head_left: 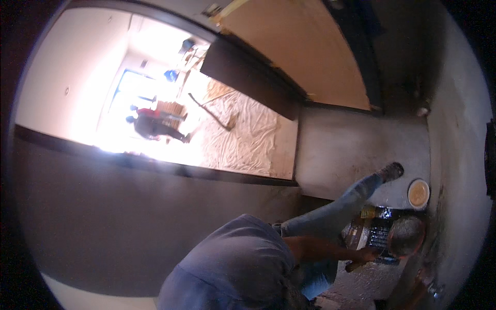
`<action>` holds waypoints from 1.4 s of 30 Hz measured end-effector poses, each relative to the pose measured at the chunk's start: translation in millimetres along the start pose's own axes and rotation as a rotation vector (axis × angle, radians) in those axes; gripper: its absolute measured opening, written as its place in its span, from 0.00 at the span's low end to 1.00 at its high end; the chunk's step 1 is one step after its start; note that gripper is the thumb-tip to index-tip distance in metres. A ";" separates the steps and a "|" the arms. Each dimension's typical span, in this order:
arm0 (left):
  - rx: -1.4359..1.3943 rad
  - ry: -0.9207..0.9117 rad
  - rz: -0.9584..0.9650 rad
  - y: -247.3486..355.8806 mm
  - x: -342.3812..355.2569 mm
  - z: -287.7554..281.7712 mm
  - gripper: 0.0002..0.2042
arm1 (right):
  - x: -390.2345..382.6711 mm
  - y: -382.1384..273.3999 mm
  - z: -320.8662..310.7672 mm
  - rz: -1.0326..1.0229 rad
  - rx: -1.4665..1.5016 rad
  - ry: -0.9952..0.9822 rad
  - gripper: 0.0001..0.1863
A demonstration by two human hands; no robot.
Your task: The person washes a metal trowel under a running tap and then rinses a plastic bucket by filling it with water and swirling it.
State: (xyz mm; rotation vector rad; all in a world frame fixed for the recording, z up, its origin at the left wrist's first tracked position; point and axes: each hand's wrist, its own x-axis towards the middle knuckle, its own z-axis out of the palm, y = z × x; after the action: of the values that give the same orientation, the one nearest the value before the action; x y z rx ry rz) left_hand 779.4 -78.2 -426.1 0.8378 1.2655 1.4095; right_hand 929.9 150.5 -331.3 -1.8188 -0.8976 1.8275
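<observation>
A grey short sleeve comes in from the lower edge, and from it my left arm reaches across my jeans. My left hand (368, 253) is closed around a short wooden-handled tool (354, 266), whose working end I cannot make out. Just past the hand lies a black ribbed tray (380, 236), wet and shiny in places. Beside it is a rounded grey thing (405, 236) with a reddish edge, its kind unclear. No hand shows clearly as my right one; a reddish patch (424, 275) at the lower right is too blurred to name.
The view is tilted sideways. A white round tub (418, 194) with tan contents stands near my shoe (391, 171), close to the wall (457, 155). Through a bright doorway, a rumpled cloth (243, 137) covers the floor and people (150, 125) stand farther off.
</observation>
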 end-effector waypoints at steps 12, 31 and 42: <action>0.412 -0.200 -0.506 170.6 66.5 -13.8 0.19 | 40.6 -11.9 -16.7 -0.077 -0.061 -0.012 0.27; -0.162 -0.702 -0.791 -45.9 199.0 161.4 0.10 | -97.4 133.1 -54.0 0.122 0.813 0.741 0.14; 0.530 -0.957 -0.902 29.9 214.1 164.6 0.14 | -85.3 117.3 -13.0 0.110 0.806 0.469 0.20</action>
State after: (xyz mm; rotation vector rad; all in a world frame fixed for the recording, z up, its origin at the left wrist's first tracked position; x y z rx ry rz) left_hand 876.9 173.0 -390.8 0.9259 0.9983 -0.1035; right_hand 966.2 10.7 -349.5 -1.6324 0.1180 1.4019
